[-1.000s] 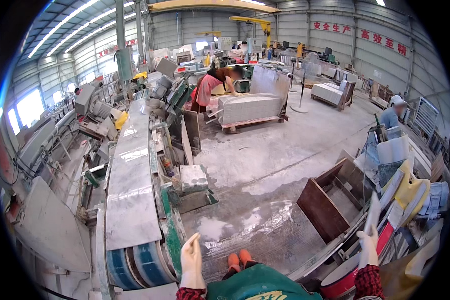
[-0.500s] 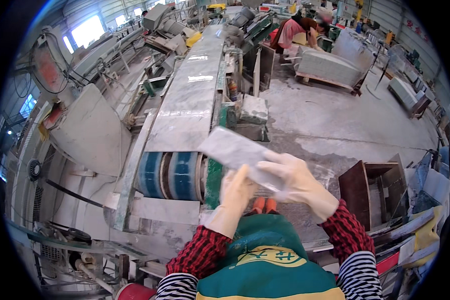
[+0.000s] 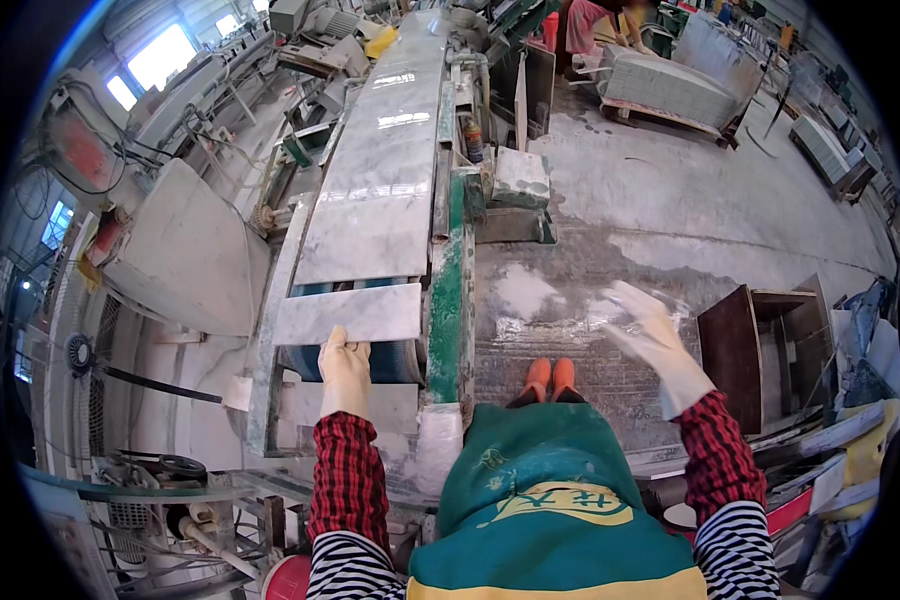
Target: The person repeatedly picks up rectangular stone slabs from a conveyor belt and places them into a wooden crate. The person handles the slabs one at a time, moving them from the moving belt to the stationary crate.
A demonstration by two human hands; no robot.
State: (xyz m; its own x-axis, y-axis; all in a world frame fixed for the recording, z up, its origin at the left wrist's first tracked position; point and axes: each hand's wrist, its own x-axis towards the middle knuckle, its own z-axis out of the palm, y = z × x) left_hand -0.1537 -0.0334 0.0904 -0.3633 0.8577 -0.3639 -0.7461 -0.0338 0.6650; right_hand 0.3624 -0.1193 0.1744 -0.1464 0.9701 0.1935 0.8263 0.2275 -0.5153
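Observation:
A pale grey-veined stone tile [image 3: 378, 310] lies crosswise over the near end of a conveyor with a blue belt [image 3: 402, 364]. My gloved left hand [image 3: 345, 370] is closed on the tile's near edge, fingers curled at the rim. Just beyond, a narrow gap separates this tile from a row of similar wet, shiny slabs [image 3: 370, 238] along the conveyor. Off to the right, over the floor, my gloved right hand [image 3: 654, 338] is apart from the tile and holds nothing. Its fingers are stretched out and somewhat blurred.
A green rail [image 3: 448, 300] runs along the conveyor's right side. At the right stands a brown open-fronted box [image 3: 740, 355]. Farther back, a person [image 3: 610, 30] bends near a stack of pale slabs [image 3: 665, 92]. A large pale panel [image 3: 190, 255] stands left of the conveyor.
The tile, held up in both hands before, has come down to the left onto the conveyor's near end. My right hand has let go and moved right; my left hand still grips it.

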